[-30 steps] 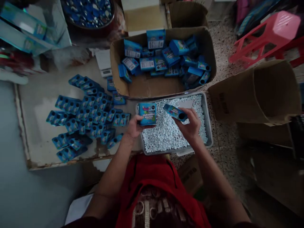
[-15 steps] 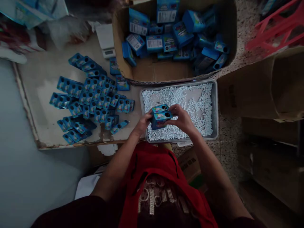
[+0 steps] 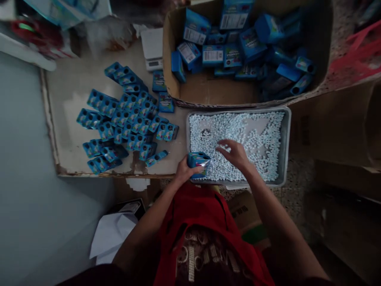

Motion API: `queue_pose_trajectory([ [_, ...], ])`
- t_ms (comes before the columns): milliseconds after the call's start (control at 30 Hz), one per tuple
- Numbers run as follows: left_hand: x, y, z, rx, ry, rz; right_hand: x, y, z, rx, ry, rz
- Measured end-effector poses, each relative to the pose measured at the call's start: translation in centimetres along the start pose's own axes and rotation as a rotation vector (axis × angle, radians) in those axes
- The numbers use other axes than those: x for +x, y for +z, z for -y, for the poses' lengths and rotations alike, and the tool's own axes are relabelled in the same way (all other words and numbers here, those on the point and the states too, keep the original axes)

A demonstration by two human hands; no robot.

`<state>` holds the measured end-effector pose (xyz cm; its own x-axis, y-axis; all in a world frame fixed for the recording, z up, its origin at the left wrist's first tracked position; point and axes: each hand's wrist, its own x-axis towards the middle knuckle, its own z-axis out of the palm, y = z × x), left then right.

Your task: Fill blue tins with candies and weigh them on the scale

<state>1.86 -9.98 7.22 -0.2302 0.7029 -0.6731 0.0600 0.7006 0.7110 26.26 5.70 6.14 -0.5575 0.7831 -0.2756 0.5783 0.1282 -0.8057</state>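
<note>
My left hand (image 3: pixel 185 171) grips blue boxes (image 3: pixel 197 163) over the front left corner of a metal tray (image 3: pixel 286 147). Small pale pieces (image 3: pixel 235 167) are spread across the tray. Above them, to the right of the held boxes, my right hand (image 3: pixel 233 153) is off the boxes, thumb and fingers apart, with nothing visible between them. Many blue boxes with dark round spots (image 3: pixel 131 115) stand in rows on the table to the left.
Behind the tray a large cardboard carton (image 3: pixel 205 90) holds several blue boxes. A white scale (image 3: pixel 151 45) stands on the table (image 3: pixel 67 151) left of it. More cardboard (image 3: pixel 336 127) and a red plastic object (image 3: pixel 357 47) are at the right.
My right hand has let go of the boxes and opened. My left hand has lowered them towards me. The whole view has shifted, so the surroundings appear further right.
</note>
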Motion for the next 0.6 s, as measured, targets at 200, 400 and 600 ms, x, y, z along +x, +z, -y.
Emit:
queue_pose_trajectory([
  [200,0.0,-1.1,1.6,-0.061,-0.009,-0.071,13.3,0.4,-1.9,-0.661,-0.532,0.359],
  [400,-0.9,1.0,4.1,-0.250,-0.041,-0.074,8.3,-0.7,-6.0,-0.631,-0.335,0.272],
  [600,1.3,5.8,5.4,-0.329,0.124,-0.250,-4.0,-2.2,-11.6,-0.355,-0.102,-0.255],
])
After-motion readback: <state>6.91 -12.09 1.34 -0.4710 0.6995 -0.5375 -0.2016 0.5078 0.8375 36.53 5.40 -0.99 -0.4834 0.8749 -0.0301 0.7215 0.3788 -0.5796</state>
